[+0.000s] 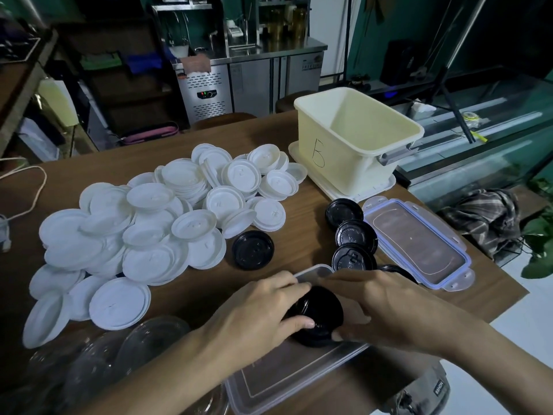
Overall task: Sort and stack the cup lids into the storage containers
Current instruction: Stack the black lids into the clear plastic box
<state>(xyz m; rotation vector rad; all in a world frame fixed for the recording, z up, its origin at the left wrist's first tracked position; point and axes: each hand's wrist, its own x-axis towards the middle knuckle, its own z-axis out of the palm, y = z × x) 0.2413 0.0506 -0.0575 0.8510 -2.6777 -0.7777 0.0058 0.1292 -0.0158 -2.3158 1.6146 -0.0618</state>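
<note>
stack of black lids (317, 317) over clear container (269, 384), near bench (206, 283) edge | left hand (263, 313) fingers curled on its left side, right hand (389, 307) on its right | stack between both palms, equally near; long axis unclear | loose black lids (355, 235) beyond right hand

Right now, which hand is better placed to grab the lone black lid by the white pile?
Left, probably. The lone lid lies just beyond the left hand; the right hand would have to cross over.
</note>
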